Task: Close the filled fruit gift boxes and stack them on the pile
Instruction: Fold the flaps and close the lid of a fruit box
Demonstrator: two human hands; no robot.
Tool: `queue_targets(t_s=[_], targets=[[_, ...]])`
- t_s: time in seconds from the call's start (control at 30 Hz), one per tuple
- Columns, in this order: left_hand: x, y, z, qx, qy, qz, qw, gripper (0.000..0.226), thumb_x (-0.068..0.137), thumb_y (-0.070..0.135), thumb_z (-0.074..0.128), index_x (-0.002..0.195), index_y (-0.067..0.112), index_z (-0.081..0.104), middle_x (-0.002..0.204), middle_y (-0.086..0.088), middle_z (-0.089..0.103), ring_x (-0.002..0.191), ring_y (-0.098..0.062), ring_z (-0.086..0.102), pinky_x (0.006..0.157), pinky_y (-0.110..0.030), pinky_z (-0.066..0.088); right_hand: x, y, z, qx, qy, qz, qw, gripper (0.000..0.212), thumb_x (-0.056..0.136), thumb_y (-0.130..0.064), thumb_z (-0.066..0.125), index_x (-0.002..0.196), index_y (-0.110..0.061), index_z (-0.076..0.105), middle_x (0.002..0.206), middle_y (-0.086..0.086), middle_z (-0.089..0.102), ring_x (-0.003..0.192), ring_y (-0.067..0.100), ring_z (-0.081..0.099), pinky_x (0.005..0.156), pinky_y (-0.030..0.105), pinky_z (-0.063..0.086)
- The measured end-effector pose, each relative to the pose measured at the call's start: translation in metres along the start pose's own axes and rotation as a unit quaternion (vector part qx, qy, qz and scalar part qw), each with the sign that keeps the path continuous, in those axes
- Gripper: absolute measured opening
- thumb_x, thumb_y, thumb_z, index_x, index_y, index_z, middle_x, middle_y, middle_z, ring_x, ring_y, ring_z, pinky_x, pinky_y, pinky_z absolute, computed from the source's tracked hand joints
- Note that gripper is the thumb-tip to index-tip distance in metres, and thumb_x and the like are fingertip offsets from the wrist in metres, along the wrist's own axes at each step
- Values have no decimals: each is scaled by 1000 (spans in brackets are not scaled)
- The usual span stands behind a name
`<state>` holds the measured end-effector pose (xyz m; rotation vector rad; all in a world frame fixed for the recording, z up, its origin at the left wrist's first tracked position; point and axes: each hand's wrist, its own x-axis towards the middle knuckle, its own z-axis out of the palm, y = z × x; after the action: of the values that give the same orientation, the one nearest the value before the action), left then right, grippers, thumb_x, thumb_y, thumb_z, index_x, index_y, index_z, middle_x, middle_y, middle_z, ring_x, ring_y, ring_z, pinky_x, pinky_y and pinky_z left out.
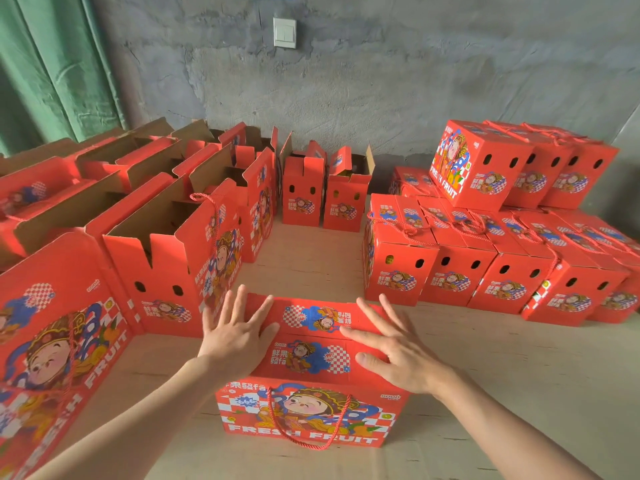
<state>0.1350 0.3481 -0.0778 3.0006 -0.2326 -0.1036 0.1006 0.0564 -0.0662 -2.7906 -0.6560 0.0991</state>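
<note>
Both hands, left (232,336) and right (398,351), fingers spread, press box (311,372) lid flat; flaps may spring open if released untucked.

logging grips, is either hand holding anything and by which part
Nothing is held. The left hand and right hand lie flat, fingers straight, on the closed top of the front box.

Glossy printed cardboard boxes (313,344); rough, probably plastered wall (381,81).
</note>
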Motion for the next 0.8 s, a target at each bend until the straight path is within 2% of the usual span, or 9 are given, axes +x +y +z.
queue_targets(t_s=[0.1, 0.23, 0.33, 0.43, 0.5, 0.6, 0.67, 0.73, 0.8], targets=[[-32, -4, 6, -47, 13, -14, 999, 66, 87, 68, 1, 148, 43, -2, 158, -5, -16, 147, -23, -6, 113, -47, 21, 7, 5, -5, 32, 3, 10, 999, 42, 95, -50, 42, 131, -62, 25, 155, -17, -11, 142, 13, -24, 114, 36, -10], [-59, 7, 4, -20, 51, -22, 998, 112, 58, 73, -38, 151, 33, 12, 159, -14, 1, 147, -28, 4, 112, -40, 23, 19, 4, -7, 83, 63, 22, 994, 38, 96, -32, 50, 132, -44, 45, 153, -4, 29, 139, 15, 21, 117, 33, 13], [-57, 8, -1, -33, 77, 0, 996, 103, 77, 71, -22, 144, 22, 38, 151, -23, 26, 139, -39, 28, 105, -48, 35, 17, 2, -2, 153, 128, 46, 979, 34, 94, -16, 55, 124, -30, 60, 134, 1, 49, 126, 15, 41, 109, 27, 27], [-44, -2, -4, -40, 108, 63, 991, 85, 92, 64, -1, 131, 15, 57, 138, -26, 45, 124, -44, 48, 92, -53, 47, 11, -3, 3, 190, 179, 85, 962, 30, 92, -8, 56, 117, -21, 67, 126, 2, 55, 122, 15, 47, 104, 19, 29], [-24, -10, -8, -23, 113, 112, 987, 83, 93, 63, 0, 130, 17, 58, 138, -24, 47, 124, -42, 49, 97, -56, 42, 7, -14, 10, 193, 249, 119, 942, 27, 90, -3, 58, 111, -14, 71, 118, 7, 61, 116, 21, 52, 100, 17, 31], [22, -19, -14, 28, 69, 72, 995, 71, 87, 67, -7, 147, 41, 21, 160, -6, 5, 147, -26, 3, 113, -55, -6, -1, -37, 26, 129, 338, 167, 917, 27, 88, -15, 55, 108, -11, 72, 106, 13, 65, 103, 33, 59, 94, 36, 42], [56, -15, -16, 64, 40, -15, 997, 57, 94, 60, 7, 148, 43, 3, 159, -7, -11, 145, -29, -11, 109, -56, -17, -11, -46, 33, 89, 269, 188, 940, 48, 87, -40, 45, 128, -18, 60, 122, 12, 55, 114, 31, 50, 100, 40, 38], [73, -3, -18, 62, 53, -47, 996, 54, 98, 53, 19, 148, 34, 11, 154, -13, 6, 142, -34, 9, 113, -57, 1, -23, -36, 32, 71, 139, 171, 973, 68, 84, -61, 34, 145, -31, 35, 141, 7, 33, 131, 22, 28, 109, 35, 28], [70, 13, -16, -51, 77, -71, 993, 52, 99, 46, 30, 145, 23, 23, 143, -17, 25, 128, -37, 35, 107, -53, 27, -36, -17, 20, 115, 28, 144, 983, 75, 80, -73, 39, 146, -44, 19, 151, 0, 18, 140, 13, 12, 111, 31, 23]])
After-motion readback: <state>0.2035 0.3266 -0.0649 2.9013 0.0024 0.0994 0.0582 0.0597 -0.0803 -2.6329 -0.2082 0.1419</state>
